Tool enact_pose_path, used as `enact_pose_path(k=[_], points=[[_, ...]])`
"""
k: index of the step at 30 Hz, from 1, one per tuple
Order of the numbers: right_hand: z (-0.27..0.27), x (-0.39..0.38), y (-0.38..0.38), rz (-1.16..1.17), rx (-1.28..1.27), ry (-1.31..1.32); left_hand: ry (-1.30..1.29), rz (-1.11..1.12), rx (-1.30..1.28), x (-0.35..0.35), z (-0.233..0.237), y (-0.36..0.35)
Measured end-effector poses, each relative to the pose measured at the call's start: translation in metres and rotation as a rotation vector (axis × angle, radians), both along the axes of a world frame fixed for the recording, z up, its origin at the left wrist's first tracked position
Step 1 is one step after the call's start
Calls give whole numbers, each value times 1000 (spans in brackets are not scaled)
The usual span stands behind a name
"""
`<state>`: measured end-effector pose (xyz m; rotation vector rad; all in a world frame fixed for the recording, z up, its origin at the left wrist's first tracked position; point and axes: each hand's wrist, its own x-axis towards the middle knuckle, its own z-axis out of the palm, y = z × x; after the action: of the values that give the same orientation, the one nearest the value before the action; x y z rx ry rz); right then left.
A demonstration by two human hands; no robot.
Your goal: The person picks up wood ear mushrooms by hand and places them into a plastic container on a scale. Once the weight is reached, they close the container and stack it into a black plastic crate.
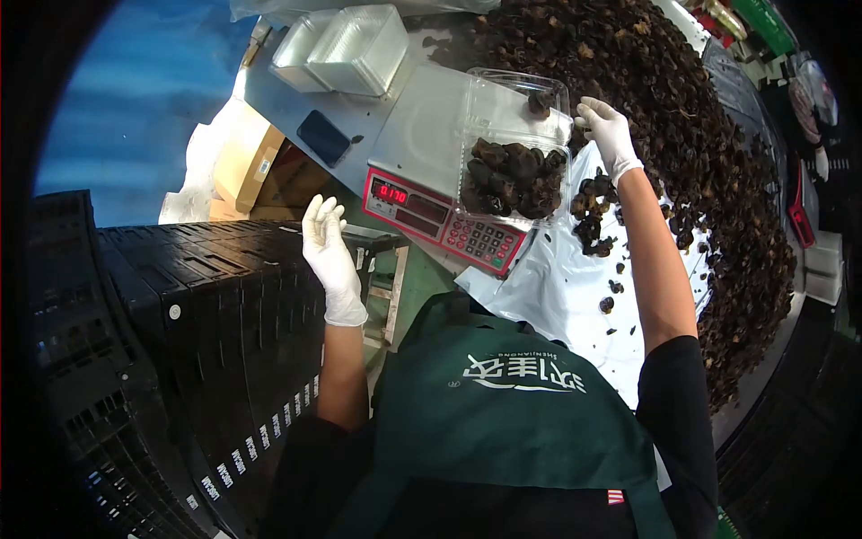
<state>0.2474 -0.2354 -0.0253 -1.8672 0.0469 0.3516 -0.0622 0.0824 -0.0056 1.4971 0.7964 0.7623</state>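
My left hand [330,247], in a white glove, is raised left of the scale with its fingers loosely bent and apart, holding nothing. Gloved the same way, my right hand [608,135] is just right of the clear plastic box [469,148], its fingers slightly curved and apart. No piece shows in its grasp. The hinged box lies open on a red and silver digital scale [422,212], whose display reads 0.170. Dark brown, dried mushroom-like pieces [514,175] fill the box's near half. A single similar piece [539,105] sits in the far half.
A large heap of dark pieces [709,135] covers the table's right side, with loose ones on a white sheet [620,332]. Stacked clear boxes [359,49] and a dark phone [323,137] lie left. Black crates [206,269] stand beside me. Another person's arm [808,121] appears far right.
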Motion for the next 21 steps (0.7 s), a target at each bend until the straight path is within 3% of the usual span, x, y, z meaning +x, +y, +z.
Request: enact_pose_path(k=[4,7,9,12,14,21], points=[[-9,9,10,-39,96,0,49,-144,16,14,4,-23],[-6,9,16,-21,373,56,221,-567,-129,32,1,-57],[10,0,16,26,424,-87,315,-790,-219,40,2,-78],[45,-31,5,70,481,-156,335,-818,-229,40,7,-91],[68,-59,-7,207,306,-270,305,-817,-313,39,10,-88],[51,-148,-45,244,78,-233,204,-836,-589,34,10,-84]])
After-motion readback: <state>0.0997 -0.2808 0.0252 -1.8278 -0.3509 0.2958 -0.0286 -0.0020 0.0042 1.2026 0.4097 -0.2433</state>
